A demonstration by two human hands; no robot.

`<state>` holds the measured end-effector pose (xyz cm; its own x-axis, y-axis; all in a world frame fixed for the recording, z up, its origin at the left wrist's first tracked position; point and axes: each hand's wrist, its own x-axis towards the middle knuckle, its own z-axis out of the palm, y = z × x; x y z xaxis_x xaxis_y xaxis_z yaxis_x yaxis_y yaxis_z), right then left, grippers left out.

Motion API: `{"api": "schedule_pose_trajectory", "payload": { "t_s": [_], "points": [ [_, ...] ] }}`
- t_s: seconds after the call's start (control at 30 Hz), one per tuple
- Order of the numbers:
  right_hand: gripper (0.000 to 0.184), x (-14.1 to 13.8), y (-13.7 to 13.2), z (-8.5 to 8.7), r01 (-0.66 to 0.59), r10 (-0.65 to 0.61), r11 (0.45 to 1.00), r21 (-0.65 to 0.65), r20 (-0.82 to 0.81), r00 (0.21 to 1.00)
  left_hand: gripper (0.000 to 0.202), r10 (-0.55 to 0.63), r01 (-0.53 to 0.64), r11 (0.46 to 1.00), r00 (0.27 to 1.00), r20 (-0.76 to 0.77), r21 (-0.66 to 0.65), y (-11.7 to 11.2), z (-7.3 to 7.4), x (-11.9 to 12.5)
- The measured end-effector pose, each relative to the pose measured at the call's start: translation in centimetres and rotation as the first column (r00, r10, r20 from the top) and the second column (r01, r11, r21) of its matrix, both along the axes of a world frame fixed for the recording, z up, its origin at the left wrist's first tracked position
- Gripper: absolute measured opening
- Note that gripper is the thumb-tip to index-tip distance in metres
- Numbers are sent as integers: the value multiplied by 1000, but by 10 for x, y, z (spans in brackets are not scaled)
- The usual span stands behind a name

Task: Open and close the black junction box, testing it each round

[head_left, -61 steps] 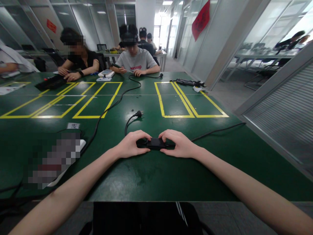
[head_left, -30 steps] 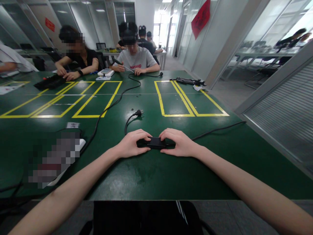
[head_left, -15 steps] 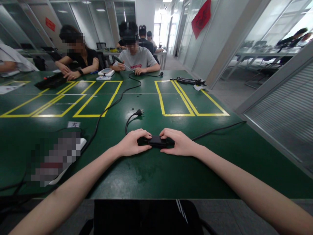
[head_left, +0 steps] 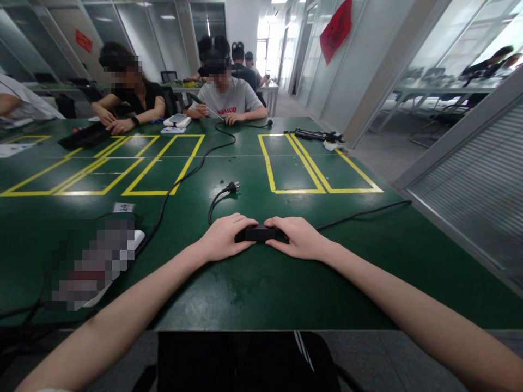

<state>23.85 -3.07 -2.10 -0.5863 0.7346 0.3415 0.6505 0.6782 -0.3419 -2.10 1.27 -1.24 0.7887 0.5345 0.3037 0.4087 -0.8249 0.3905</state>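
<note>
A black power adapter (head_left: pixel 260 234) lies low over the green table (head_left: pixel 253 294) between my hands. My left hand (head_left: pixel 229 237) grips its left end between thumb and fingers. My right hand (head_left: pixel 298 238) pinches its right end in the same way. From behind my left hand a short black cord curls up to a power plug (head_left: pixel 232 188) lying on the table. A thin black cable (head_left: pixel 363 214) runs from my right hand toward the table's right side.
A blurred-out device with a white edge (head_left: pixel 138 239) sits at the left beside a long black cord (head_left: pixel 163 204). Yellow tape rectangles (head_left: pixel 300 191) mark the table. A black folded stand-like object (head_left: pixel 314 134) lies at the back right. Two co-workers sit across, one holding a screwdriver (head_left: pixel 199 99).
My hands have shifted slightly, the right one a little to the left, and the adapter has turned a little between them. The plug and cords lie almost as before.
</note>
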Motion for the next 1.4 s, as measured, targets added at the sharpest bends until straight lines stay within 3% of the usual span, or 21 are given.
{"api": "schedule_pose_trajectory", "payload": {
  "t_s": [0.17, 0.47, 0.63, 0.97, 1.23, 1.4],
  "points": [
    [28, -1, 0, 1, -13, 11, 1000, 24, 64, 998, 34, -33, 37, 994, 998, -47, 101, 1, 2, 1],
    [30, 0, 0, 2, -30, 22, 997, 65, 127, 992, 36, -44, 49, 994, 998, -43, 102, -1, 5, 2],
    [40, -4, -3, 5, -86, 72, 992, 89, 149, 986, 39, -65, 83, 980, 992, -104, 180, -4, 7, 3],
    [44, -8, -7, 7, -36, -8, 987, 157, 270, 963, 41, -89, 105, 974, 992, -84, 202, -11, 11, 7],
    [46, -9, -7, 7, -37, -9, 984, 177, 255, 967, 39, -92, 106, 978, 992, -89, 179, -11, 7, 5],
    [42, -7, -6, 11, -58, 36, 992, 109, 191, 981, 41, -88, 111, 970, 989, -117, 215, -12, 4, 7]
  ]
}}
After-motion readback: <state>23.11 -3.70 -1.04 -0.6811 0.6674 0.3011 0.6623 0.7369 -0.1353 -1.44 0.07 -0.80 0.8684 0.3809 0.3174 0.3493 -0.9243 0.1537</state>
